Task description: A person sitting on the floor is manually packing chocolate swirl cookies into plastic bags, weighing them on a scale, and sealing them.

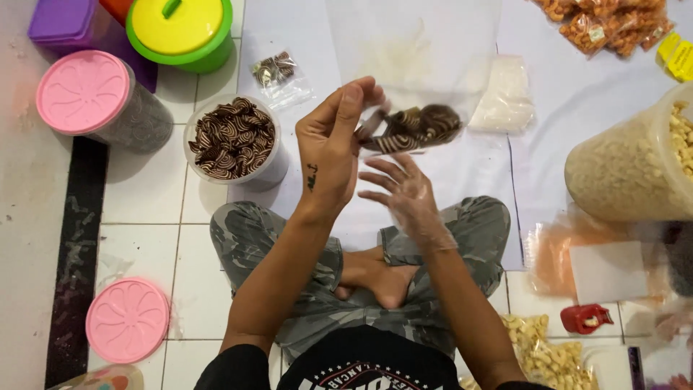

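You are sitting cross-legged on the tiled floor (144,195), and your left hand (330,148) is holding up a small clear bag (413,126) of brown-and-cream striped snacks, pinching its open edge between thumb and fingers. Your right hand (406,196), wearing a thin plastic glove, is hanging just under the bag with the fingers spread wide, holding nothing. I am judging that you are filling or checking this bag, so the step in hand looks like portioning; the next move is asking for a steady pinch on the bag mouth, so that no piece is slipping out.

The open tub (234,139) of the same striped snacks is standing near your left hand, on the floor by your knee. One filled small bag (276,70) is lying beyond it on the white sheet (570,101). A big jar of pale crackers (635,166) is standing well apart at your right. Between your knees and the bag the sheet is giving open room, but the tub rim is staying close to your left wrist.
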